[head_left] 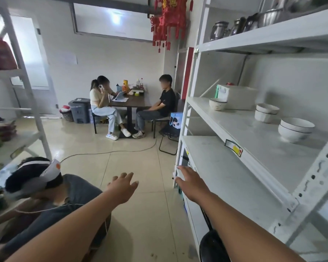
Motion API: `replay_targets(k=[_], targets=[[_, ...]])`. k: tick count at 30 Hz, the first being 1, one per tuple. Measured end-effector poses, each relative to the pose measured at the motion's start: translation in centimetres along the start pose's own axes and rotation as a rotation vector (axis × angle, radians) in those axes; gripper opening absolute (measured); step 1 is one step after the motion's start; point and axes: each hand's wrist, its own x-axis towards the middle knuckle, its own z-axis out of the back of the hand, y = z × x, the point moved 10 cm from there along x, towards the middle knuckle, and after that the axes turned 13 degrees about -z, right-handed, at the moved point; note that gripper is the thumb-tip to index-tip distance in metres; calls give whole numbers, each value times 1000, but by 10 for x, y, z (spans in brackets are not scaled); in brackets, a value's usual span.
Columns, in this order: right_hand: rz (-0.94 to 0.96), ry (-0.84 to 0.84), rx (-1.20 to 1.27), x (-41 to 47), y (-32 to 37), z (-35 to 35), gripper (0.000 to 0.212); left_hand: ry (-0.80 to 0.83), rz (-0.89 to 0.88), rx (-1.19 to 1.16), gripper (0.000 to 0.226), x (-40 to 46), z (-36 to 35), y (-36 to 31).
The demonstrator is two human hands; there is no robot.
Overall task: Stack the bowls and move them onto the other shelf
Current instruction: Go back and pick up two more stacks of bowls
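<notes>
Both your left hand point(121, 186) and right hand point(187, 178) are wide and empty; the white bowls point(295, 129) sit in separate stacks on the shelf point(235, 129), none moved.

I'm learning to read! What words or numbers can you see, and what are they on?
None can be read.
Shelf sticker: yellow and red, print too small.
Red hanging ornament: gold characters, too blurred.
Green-edged box: label blurred.
Blue bag: a cartoon picture, no clear words.
</notes>
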Motion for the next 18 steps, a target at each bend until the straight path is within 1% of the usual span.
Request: replay_targets(k=[5, 11, 18], targets=[[-14, 39, 17, 74, 11, -16, 56, 5, 47, 9, 60, 64, 8, 26], [-21, 49, 33, 178, 14, -18, 55, 30, 77, 57, 61, 153, 22, 40], [5, 51, 10, 279, 18, -6, 54, -25, 128, 43, 59, 258, 57, 48]])
